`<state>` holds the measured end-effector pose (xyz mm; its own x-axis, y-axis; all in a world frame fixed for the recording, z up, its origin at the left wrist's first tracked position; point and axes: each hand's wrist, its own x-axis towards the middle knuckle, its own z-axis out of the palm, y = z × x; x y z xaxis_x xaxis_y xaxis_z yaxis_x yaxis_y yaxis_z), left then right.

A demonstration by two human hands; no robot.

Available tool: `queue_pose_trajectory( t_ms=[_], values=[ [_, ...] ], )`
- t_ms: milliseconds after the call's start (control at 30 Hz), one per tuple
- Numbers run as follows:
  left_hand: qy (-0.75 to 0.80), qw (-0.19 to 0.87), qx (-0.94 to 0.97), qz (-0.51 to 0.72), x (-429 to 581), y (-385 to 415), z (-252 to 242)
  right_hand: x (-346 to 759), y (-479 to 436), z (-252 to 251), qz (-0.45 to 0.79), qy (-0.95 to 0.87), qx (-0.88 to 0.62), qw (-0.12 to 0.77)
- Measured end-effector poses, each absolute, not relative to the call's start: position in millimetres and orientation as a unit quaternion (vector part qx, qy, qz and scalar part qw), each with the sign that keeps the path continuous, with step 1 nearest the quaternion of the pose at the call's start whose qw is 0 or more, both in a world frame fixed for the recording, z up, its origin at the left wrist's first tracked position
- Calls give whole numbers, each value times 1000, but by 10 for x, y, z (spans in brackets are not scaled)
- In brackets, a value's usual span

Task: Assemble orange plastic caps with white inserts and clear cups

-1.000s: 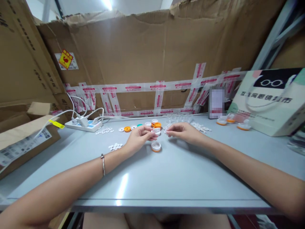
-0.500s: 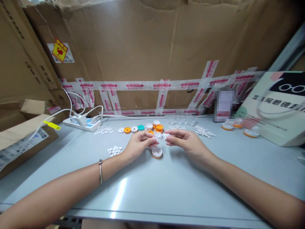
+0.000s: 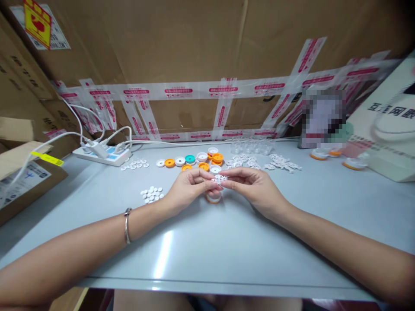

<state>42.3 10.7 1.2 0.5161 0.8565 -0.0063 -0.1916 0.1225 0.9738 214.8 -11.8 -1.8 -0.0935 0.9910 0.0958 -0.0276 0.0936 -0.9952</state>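
Note:
My left hand [image 3: 194,185] and my right hand [image 3: 251,183] meet over the middle of the table. Between their pinched fingertips are small white plastic parts [image 3: 220,179], touching each other; fingers cover much of them, so their exact shape is unclear. Just below the fingers stands a round white-and-orange cap [image 3: 214,199], partly hidden by my left hand. Behind the hands sit several round caps in white, an orange cap [image 3: 169,163] and a teal cap [image 3: 189,159] among them. A pile of flat white plastic pieces [image 3: 243,161] lies behind my right hand.
Small white discs [image 3: 152,195] lie left of my left hand, with white rings [image 3: 134,164] farther back. A power strip [image 3: 103,153] with cables is at the back left. Clear plastic cups [image 3: 251,146] stand at the rear. A box [image 3: 394,125] stands right, cardboard [image 3: 181,47] behind.
The white parts, held slightly apart before, are now together between both hands. My hands have closed in on each other. The camera view has tilted down and moved closer.

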Motion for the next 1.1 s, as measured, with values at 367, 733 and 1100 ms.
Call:
queue_pose_trajectory(
  t_ms=[367,733,1100],
  values=[
    [343,363,790,356,301,218,45,2200,-80,4,516,-530,-475,476],
    [288,279,890,217,281,287,-92,2165,-108,31,365,-706,-435,423],
    [295,260,896,208,296,244,-70,2103,-86,-24,363,-701,-449,419]
  ],
)
